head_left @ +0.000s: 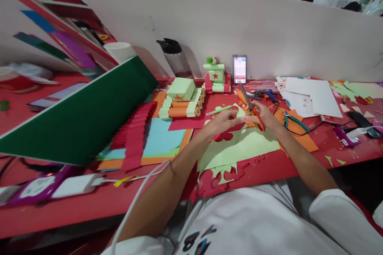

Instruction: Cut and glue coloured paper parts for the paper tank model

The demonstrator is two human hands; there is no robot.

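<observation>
My right hand is closed round scissors with red-orange handles, their blades pointing up and away from me. Close beside it, my left hand has its fingers drawn together near the right fingertips; whatever it pinches is too small to make out. Below both hands lies a large pale green paper sheet, with red and green cut scraps at its near edge. A thin green paper roll rests just beyond the left hand. Behind it stand a green and orange paper model and a smaller model with a red star.
A dark green board leans at the left beside stacked coloured paper. A bottle and a phone stand by the white partition. Pliers, white sheets and a purple power strip lie right. A white cable crosses near my left arm.
</observation>
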